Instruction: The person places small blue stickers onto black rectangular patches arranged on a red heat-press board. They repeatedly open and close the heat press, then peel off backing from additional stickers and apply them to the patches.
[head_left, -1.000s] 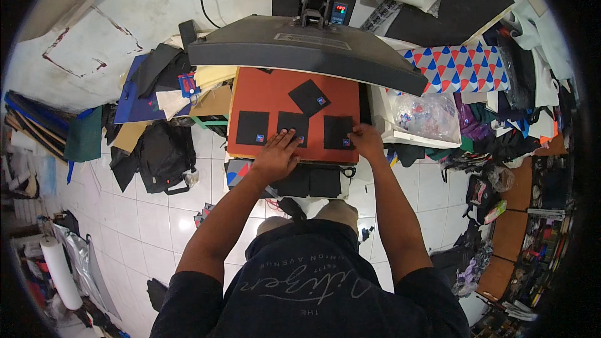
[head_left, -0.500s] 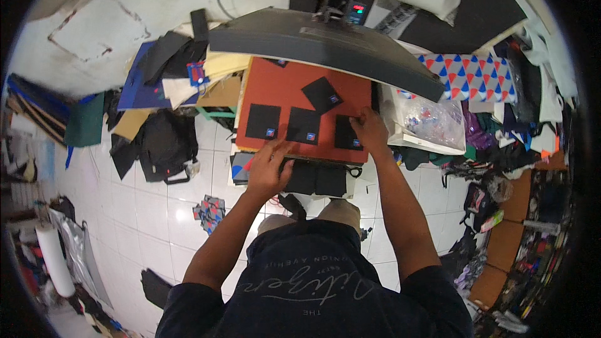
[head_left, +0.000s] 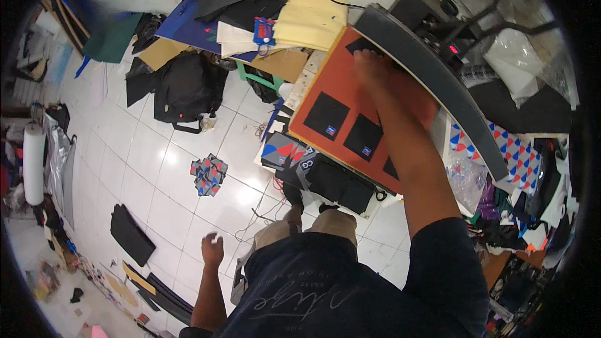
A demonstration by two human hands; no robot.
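Note:
My right hand (head_left: pixel 370 66) reaches across the orange-red pad (head_left: pixel 410 97) of a heat press to its far left corner. Its fingers are closed on the edge of a black fabric square (head_left: pixel 361 44), partly under the raised dark upper plate (head_left: pixel 432 75). Two more black squares, each with a small red and blue emblem at one corner, lie flat on the pad: a left one (head_left: pixel 322 111) and a middle one (head_left: pixel 362 135). A further black square (head_left: pixel 391 169) is mostly hidden by my right forearm. My left hand (head_left: pixel 213 248) hangs away from the press over the floor, open and holding nothing.
Below the pad's near edge lie folded black pieces (head_left: pixel 338 184) and grey printed pieces (head_left: pixel 285 152). Yellow sheets (head_left: pixel 310 22) are stacked left of the press. A patterned bundle (head_left: pixel 208 175) and a black backpack (head_left: pixel 188 91) are on the tiled floor. Plastic bags (head_left: pixel 466 181) sit at right.
My view has turned left. My right hand has gone from the near right square to the one at the far corner. My left hand has left the pad and dropped to my side.

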